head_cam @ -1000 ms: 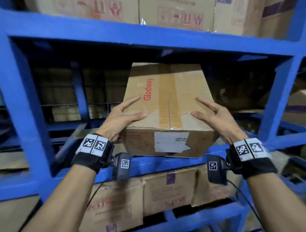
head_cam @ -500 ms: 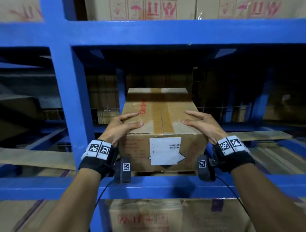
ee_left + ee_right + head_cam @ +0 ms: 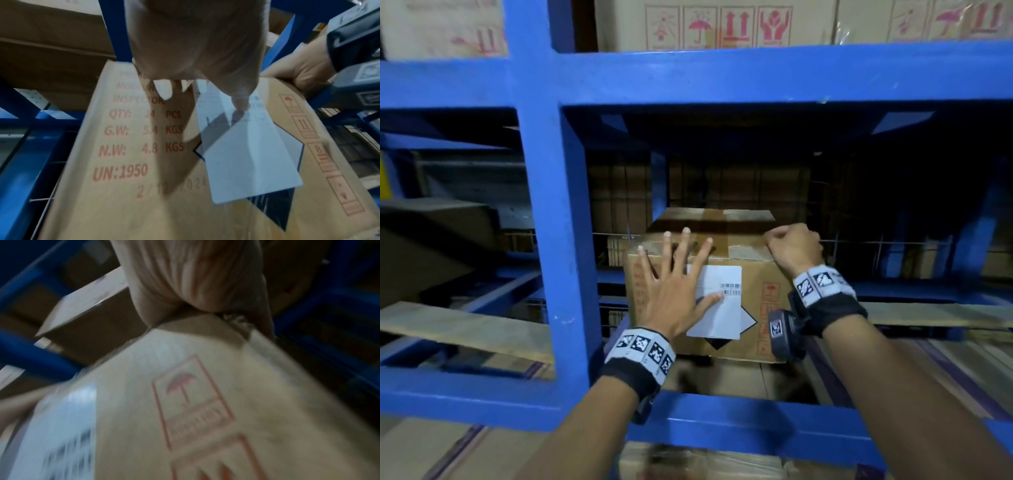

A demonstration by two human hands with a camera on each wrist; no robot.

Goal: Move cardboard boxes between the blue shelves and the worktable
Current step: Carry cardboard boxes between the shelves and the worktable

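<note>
The left hand's fingers (image 3: 686,246) are lying straight and spread, flat against the front face of the cardboard box (image 3: 753,274), with the thumb tip resting on the white label (image 3: 717,301) stuck there; the left wrist view is showing the same thumb pressing on the label (image 3: 246,155) beside red printed lettering on the box (image 3: 131,162). The left hand (image 3: 676,291) is holding nothing, only pressing. The right hand (image 3: 792,248) is sitting at the box's upper right front corner with its fingers curled tightly; from the right wrist view the hand (image 3: 191,280) is bearing on that corner of the box (image 3: 205,402), though blur is making it impossible to tell whether the fingers are hooking the edge or merely knuckling against it. The box is sitting upright inside the middle bay of the blue shelves (image 3: 551,212), behind the front beam and just right of an upright post. Both wrists are wearing black bands with white coded markers (image 3: 642,347). More cartons (image 3: 722,24) are standing on the level above.
</note>
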